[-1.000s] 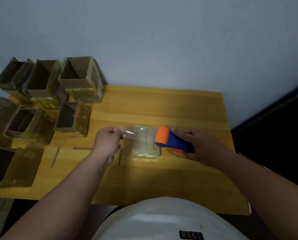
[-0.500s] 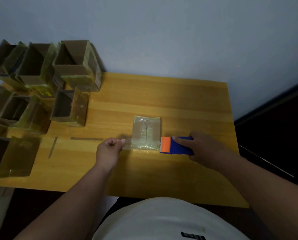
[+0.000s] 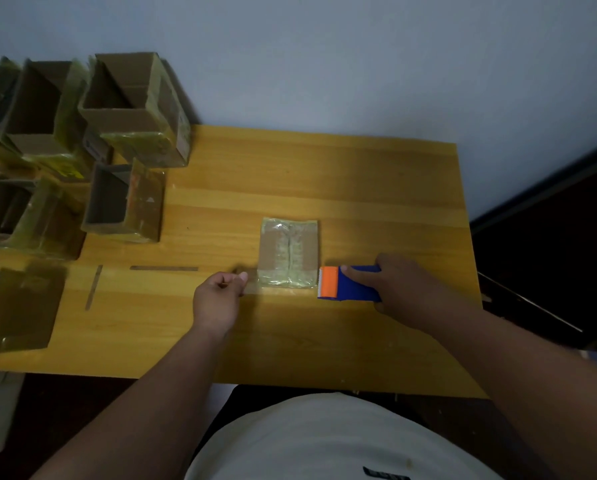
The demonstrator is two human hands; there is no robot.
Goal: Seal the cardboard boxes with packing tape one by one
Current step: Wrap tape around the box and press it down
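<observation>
A small flat cardboard box [image 3: 289,252] lies in the middle of the wooden table [image 3: 359,188], with glossy clear tape over its seam and ends. Just left of the box's near edge, my left hand [image 3: 217,299] pinches the free end of a clear tape strip [image 3: 252,287]. The strip runs across the box's near edge to a blue tape dispenser with an orange cutter [image 3: 347,284]. My right hand [image 3: 408,289] grips that dispenser at the box's near right corner, low on the table.
Several open, tape-wrapped cardboard boxes [image 3: 134,109] are stacked and spread along the table's left side. A flattened piece [image 3: 16,306] lies at the near left edge. Dark tape marks [image 3: 163,268] sit on the wood. A blue-grey wall stands behind.
Both hands came down and toward me, from above the box to its near edge. The dispenser dropped from over the box's right side to the table beside its near right corner.
</observation>
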